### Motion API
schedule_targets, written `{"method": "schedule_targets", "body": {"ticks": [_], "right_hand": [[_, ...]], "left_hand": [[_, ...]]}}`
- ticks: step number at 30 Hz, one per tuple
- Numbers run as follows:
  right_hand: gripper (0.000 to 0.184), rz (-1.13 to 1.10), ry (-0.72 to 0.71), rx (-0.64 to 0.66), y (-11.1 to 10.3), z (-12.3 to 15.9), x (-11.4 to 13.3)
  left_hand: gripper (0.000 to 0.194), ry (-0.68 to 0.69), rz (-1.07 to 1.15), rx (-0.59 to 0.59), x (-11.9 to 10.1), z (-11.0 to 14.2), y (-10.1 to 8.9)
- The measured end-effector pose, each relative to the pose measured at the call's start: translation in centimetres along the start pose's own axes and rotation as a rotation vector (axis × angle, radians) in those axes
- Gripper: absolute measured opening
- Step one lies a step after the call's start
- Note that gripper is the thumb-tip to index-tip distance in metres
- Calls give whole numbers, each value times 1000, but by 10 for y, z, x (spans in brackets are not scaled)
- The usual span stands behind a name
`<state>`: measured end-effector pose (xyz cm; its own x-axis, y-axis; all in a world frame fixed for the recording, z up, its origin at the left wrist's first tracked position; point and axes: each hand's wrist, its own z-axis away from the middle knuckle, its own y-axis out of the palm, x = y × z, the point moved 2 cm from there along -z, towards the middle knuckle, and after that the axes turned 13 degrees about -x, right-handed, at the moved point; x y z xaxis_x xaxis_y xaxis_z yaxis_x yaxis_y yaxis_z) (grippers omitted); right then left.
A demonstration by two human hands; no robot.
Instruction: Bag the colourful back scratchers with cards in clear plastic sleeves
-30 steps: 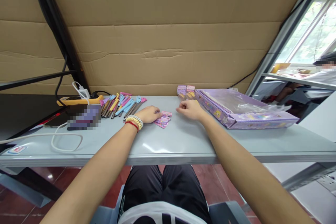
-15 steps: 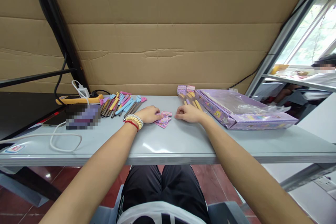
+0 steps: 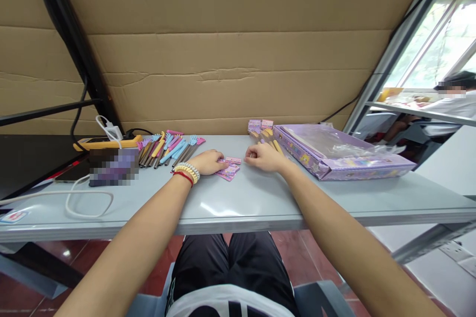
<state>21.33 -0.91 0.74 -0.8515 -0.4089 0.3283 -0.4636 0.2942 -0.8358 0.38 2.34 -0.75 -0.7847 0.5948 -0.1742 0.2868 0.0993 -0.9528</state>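
Observation:
My left hand (image 3: 207,162), with a beaded bracelet and a red cord at the wrist, rests on the grey table. Its curled fingers are on the edge of several small purple-pink printed cards (image 3: 228,173), covering part of them. To the right, my right hand (image 3: 265,157) is closed with thumb and fingertips together; what they hold, if anything, is too small to make out. Just behind it lie bagged fork-like pieces with yellow and purple handles (image 3: 276,145) under purple header cards (image 3: 255,126). Left of my hands lies a pile of colourful pens or forks with metal shafts (image 3: 169,148).
A purple box (image 3: 357,171) with clear plastic on it stands at the right. At the left are a yellow-edged device (image 3: 111,143), a blurred phone-like item (image 3: 115,168) and a white cable (image 3: 89,215). Cardboard (image 3: 230,49) walls the back. Another person (image 3: 455,101) sits far right.
The view has shifted slightly. My right hand has lifted and turned a little, its fingertips drawn together. My left hand stays at the cards.

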Motion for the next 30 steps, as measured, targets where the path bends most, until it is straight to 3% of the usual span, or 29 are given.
{"method": "schedule_targets", "body": {"ticks": [30], "right_hand": [[20, 4, 37, 47, -4, 2, 6]], "left_hand": [[62, -5, -3, 20, -1, 2, -2]]}}
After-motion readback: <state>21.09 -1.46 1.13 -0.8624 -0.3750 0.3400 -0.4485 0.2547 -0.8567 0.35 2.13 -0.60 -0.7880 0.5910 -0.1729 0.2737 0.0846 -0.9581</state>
